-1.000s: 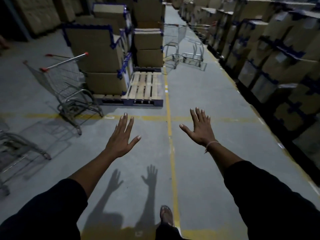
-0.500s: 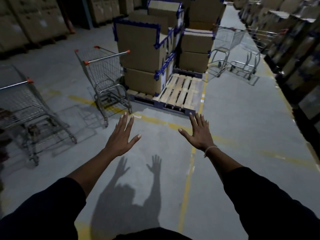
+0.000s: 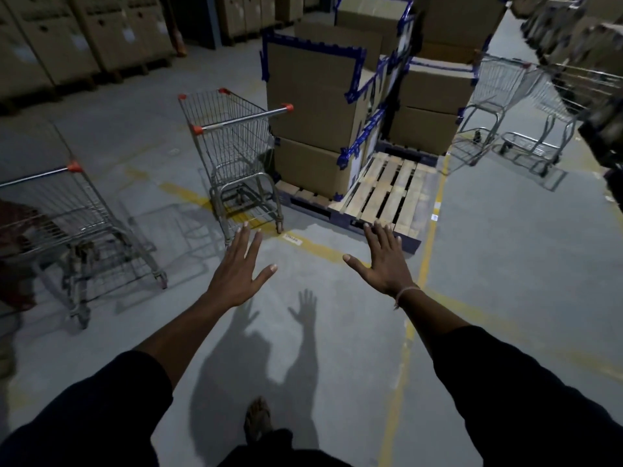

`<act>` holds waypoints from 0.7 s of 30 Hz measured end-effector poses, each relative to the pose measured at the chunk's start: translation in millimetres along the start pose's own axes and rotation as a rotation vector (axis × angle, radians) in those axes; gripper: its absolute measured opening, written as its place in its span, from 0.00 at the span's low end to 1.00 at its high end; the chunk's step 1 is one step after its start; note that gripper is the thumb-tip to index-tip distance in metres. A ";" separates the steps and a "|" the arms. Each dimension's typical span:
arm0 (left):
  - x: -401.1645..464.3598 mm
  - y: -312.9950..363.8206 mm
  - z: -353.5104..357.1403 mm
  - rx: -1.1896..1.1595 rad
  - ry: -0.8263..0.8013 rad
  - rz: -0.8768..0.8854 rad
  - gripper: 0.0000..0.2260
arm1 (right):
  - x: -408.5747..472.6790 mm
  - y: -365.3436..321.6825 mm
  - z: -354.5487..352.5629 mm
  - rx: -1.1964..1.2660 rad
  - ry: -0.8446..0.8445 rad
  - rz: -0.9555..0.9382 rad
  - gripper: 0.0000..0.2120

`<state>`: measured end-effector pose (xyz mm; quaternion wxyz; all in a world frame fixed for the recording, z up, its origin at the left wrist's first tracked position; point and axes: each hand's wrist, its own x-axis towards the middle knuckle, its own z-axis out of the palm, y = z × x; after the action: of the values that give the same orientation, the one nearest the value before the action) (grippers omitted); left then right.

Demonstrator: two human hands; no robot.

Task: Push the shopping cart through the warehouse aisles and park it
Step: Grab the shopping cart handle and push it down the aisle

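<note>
Head view: both grips wide and holding nothing, left hand (image 3: pixel 236 274) and right hand (image 3: pixel 382 264) splayed over floor, nearest shopping cart (image 3: pixel 232 153) parked untouched beside pallet (image 3: pixel 381 190); pushing judged not started, or already over.

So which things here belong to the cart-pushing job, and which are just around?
Job: bare left hand and right hand, both open, holding nothing; nearest wire shopping cart with orange-capped handle.

Around: stacked brown cardboard boxes; wooden pallet; second wire cart at left; far carts.
</note>
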<state>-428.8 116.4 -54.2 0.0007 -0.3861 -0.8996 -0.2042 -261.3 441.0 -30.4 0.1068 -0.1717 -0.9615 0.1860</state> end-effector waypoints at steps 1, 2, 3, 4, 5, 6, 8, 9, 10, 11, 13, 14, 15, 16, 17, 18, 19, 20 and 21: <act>15.8 -14.2 -2.1 -0.001 0.000 -0.009 0.41 | 20.7 -5.2 7.6 0.000 -0.008 0.000 0.51; 31.1 -27.3 -5.8 0.001 0.000 -0.019 0.41 | 41.2 -11.1 14.3 -0.001 -0.015 -0.004 0.51; 45.9 -40.4 -10.1 0.003 -0.001 -0.027 0.41 | 61.7 -17.1 20.5 -0.001 -0.021 -0.005 0.51; 61.5 -53.7 -15.1 0.007 -0.005 -0.030 0.40 | 82.6 -23.3 25.6 0.003 -0.024 -0.002 0.51; 77.3 -67.1 -20.4 0.014 -0.009 -0.028 0.40 | 103.3 -29.1 30.6 0.007 -0.026 0.003 0.51; 92.4 -80.4 -26.0 0.024 -0.015 -0.023 0.40 | 123.0 -34.5 35.5 0.011 -0.027 0.007 0.51; 121.9 -105.4 -35.2 0.045 -0.028 -0.016 0.40 | 160.7 -43.6 46.0 0.013 -0.022 0.010 0.49; 135.9 -115.9 -39.1 0.049 -0.032 -0.017 0.40 | 178.6 -47.8 50.9 0.015 -0.023 0.007 0.48; 149.8 -124.8 -42.5 0.050 -0.037 -0.020 0.40 | 195.8 -51.6 55.4 0.019 -0.027 0.004 0.48; 163.6 -132.5 -45.5 0.054 -0.039 -0.024 0.40 | 213.1 -54.5 60.0 0.024 -0.030 -0.001 0.47; 192.9 -147.3 -47.6 0.068 -0.044 -0.034 0.41 | 249.7 -58.8 68.1 0.025 -0.032 -0.014 0.47; 207.5 -154.8 -46.6 0.069 -0.049 -0.043 0.41 | 269.2 -60.2 71.9 0.022 -0.035 -0.024 0.48; 222.6 -162.8 -44.2 0.063 -0.053 -0.053 0.42 | 289.9 -60.5 75.5 0.023 -0.037 -0.035 0.48; 238.3 -170.7 -41.4 0.058 -0.053 -0.065 0.42 | 311.6 -60.0 79.1 0.030 -0.042 -0.047 0.49; 254.3 -178.8 -38.4 0.058 -0.048 -0.076 0.42 | 333.9 -58.7 83.0 0.038 -0.045 -0.062 0.49; 271.1 -186.9 -35.2 0.063 -0.041 -0.089 0.43 | 357.7 -56.3 88.3 0.043 -0.048 -0.080 0.48; 289.2 -195.2 -32.0 0.071 -0.032 -0.104 0.43 | 382.4 -53.7 93.8 0.043 -0.050 -0.101 0.48; 307.4 -202.5 -29.7 0.075 -0.025 -0.123 0.43 | 407.5 -51.7 98.3 0.041 -0.051 -0.122 0.47; 325.5 -209.1 -28.0 0.072 -0.017 -0.142 0.44 | 433.0 -49.7 102.9 0.039 -0.057 -0.139 0.47</act>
<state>-806.9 202.8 -53.5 -0.0076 -0.3226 -0.9315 -0.1678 -701.0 524.8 -43.0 0.0954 -0.0972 -0.9699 0.2019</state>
